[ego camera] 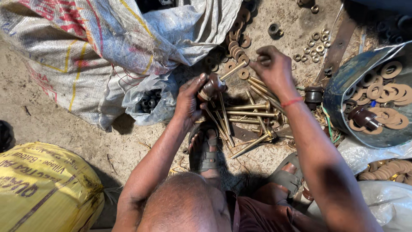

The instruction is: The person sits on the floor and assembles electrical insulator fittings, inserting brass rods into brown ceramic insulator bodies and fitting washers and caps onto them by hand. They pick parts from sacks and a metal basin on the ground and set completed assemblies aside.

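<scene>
Where brass bolts (249, 112) litter dirt floor (64, 129), left hand (189, 101) gripping brown insulator (212, 87), right hand (274, 68) pinching bolt.

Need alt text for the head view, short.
Seen from above, a seated person's left hand holds a brown insulator on a brass bolt; the right hand pinches its far end. More bolts lie on the dirt floor.

Left hand (189, 101) holds a brown insulator (212, 87); right hand (274, 71) pinches its brass bolt (234, 70).
</scene>
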